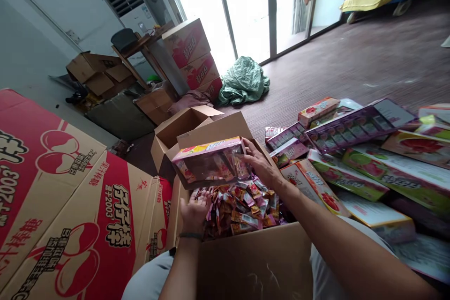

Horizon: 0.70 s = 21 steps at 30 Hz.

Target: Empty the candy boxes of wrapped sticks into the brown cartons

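My right hand (255, 161) grips the right end of a pink candy display box (207, 161). The box is tilted above a big open carton (253, 258) between my knees, and its clear window shows a few wrapped pieces toward the right end. Small wrapped candies (242, 206) fill the carton. Just under the box's left part, my left hand (197, 208) lies palm up with its fingers stretched out at the candies' edge. Whether any candy rests on that palm I cannot tell.
Printed cartons (116, 215) stand close on the left. A heap of candy display boxes (351, 150) lies on the floor at right. Beyond the carton are another open carton (165, 138), a green sack (246, 79), stacked cartons (191, 51) and glass doors.
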{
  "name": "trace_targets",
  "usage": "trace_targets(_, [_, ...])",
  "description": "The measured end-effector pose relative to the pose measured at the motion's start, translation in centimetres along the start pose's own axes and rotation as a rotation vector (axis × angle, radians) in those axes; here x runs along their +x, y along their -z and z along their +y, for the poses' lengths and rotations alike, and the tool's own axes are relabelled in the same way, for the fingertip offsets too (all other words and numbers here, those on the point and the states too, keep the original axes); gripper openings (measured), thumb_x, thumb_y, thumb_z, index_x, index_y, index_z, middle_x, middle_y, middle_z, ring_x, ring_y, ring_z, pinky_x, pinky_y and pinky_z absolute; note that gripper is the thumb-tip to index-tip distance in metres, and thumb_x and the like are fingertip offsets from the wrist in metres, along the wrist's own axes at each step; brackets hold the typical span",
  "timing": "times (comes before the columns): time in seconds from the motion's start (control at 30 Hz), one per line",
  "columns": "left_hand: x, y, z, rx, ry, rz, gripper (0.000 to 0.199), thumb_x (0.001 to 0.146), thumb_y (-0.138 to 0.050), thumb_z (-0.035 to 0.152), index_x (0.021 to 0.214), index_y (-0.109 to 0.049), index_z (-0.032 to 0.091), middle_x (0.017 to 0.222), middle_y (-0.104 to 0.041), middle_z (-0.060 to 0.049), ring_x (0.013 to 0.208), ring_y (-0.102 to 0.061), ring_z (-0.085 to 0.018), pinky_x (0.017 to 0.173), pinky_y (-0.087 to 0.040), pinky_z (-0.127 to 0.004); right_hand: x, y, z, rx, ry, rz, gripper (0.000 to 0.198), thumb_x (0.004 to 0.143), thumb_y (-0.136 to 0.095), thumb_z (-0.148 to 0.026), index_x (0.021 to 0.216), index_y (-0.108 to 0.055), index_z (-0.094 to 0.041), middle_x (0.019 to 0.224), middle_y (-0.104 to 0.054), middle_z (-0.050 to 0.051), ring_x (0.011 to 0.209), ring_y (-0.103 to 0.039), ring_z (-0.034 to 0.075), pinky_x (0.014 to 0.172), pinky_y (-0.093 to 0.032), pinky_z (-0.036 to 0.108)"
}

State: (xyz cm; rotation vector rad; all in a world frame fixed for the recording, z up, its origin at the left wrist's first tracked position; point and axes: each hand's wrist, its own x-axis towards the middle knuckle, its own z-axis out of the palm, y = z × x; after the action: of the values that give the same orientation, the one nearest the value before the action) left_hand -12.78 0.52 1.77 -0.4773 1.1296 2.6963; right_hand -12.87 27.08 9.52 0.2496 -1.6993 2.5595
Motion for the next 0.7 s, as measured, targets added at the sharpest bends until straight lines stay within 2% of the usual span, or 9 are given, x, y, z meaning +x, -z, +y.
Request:
trace_targets(0.07, [-1.0,-0.5,1.0,-0.032,-0.005,0.004,0.055,0.096,-0.032,0.062,0.094,-0.073,0.026,0.096,-0.076,-0.013,0.095,-0.073,-0.03,0.084,-0.058,-0.051,0.0,0.3,-0.2,-0.072,-0.008,-0.066,0.082,0.08,-0.072,-0.044,0.154,-0.039,-0.031,0.145,-0.056,0.004,0.131,-0.055,0.026,0.113,-0.042,0.04])
trace_targets(0.13, [-1.8,-1.9,1.9,-0.039,-0.032,-0.02,0.047,0.097,-0.038,0.056,0.105,-0.073,0.024,0.1,-0.077,-0.011,0.098,-0.072,-0.03,0.085,-0.058,-0.052,-0.1,0.1,-0.3,-0.136,-0.023,-0.091,0.087,0.078,-0.075,-0.046,0.155,-0.038,-0.031,0.148,-0.054,0.004,0.135,-0.052,0.026,0.118,-0.036,0.042])
trace_targets(0.27, [-2.6,-4.6,3.3,0.072,-0.075,0.085,0.038,0.099,-0.042,0.042,0.104,-0.072,0.021,0.089,-0.078,-0.007,0.08,-0.073,-0.025,0.074,-0.061,-0.044,-0.1,-0.3,-0.7,-0.179,0.026,-0.021,0.083,0.082,-0.069,-0.057,0.155,-0.038,-0.029,0.149,-0.054,0.005,0.14,-0.047,0.027,0.121,-0.031,0.044])
trace_targets(0.37, [-2.9,-5.6,4.2,0.098,-0.166,0.131,0.04,0.1,-0.039,0.043,0.101,-0.072,0.022,0.084,-0.077,-0.006,0.077,-0.073,-0.023,0.068,-0.06,-0.038,0.0,-0.2,-0.4,-0.22,0.058,-0.021,0.084,0.082,-0.07,-0.059,0.154,-0.038,-0.029,0.143,-0.059,0.006,0.142,-0.044,0.028,0.124,-0.025,0.047])
trace_targets(0.4, [-3.0,-5.9,4.5,0.094,-0.185,0.107,0.046,0.1,-0.036,0.049,0.101,-0.072,0.021,0.084,-0.077,-0.008,0.078,-0.073,-0.024,0.067,-0.059,-0.037,0.1,-0.2,-0.2,-0.196,0.044,-0.016,0.083,0.082,-0.071,-0.06,0.152,-0.04,-0.029,0.14,-0.062,0.006,0.14,-0.047,0.028,0.123,-0.027,0.048])
trace_targets(0.47, [-3.2,-6.5,4.9,0.057,-0.21,0.028,0.058,0.099,-0.03,0.061,0.1,-0.071,0.021,0.086,-0.077,-0.01,0.082,-0.073,-0.025,0.071,-0.06,-0.039,0.3,-0.2,0.4,-0.074,-0.015,0.031,0.077,0.082,-0.071,-0.061,0.147,-0.046,-0.029,0.132,-0.066,0.007,0.131,-0.056,0.029,0.115,-0.041,0.047])
trace_targets(0.53, [-3.3,-7.1,5.0,-0.019,-0.238,0.058,0.056,0.099,-0.03,0.063,0.089,-0.068,0.022,0.084,-0.076,-0.008,0.081,-0.073,-0.023,0.077,-0.059,-0.04,0.6,-0.2,1.0,0.099,-0.091,0.123,0.071,0.082,-0.07,-0.06,0.141,-0.049,-0.028,0.122,-0.071,0.008,0.115,-0.066,0.029,0.099,-0.056,0.044])
trace_targets(0.63, [-3.3,-7.7,4.1,-0.083,-0.244,0.265,0.037,0.101,-0.042,0.03,0.07,-0.06,0.02,0.069,-0.071,-0.005,0.072,-0.071,-0.016,0.075,-0.057,-0.029,0.7,-0.3,1.4,0.277,-0.226,0.228,0.064,0.084,-0.069,-0.056,0.139,-0.049,-0.028,0.112,-0.073,0.008,0.095,-0.072,0.027,0.078,-0.063,0.04])
trace_targets(0.7, [-3.2,-7.7,3.1,-0.071,-0.179,0.282,0.029,0.094,-0.048,0.01,0.069,-0.062,0.017,0.067,-0.07,-0.005,0.067,-0.07,-0.014,0.069,-0.055,-0.023,0.4,-0.5,1.4,0.329,-0.304,0.236,0.059,0.087,-0.066,-0.055,0.137,-0.049,-0.028,0.107,-0.074,0.008,0.087,-0.073,0.025,0.071,-0.064,0.038])
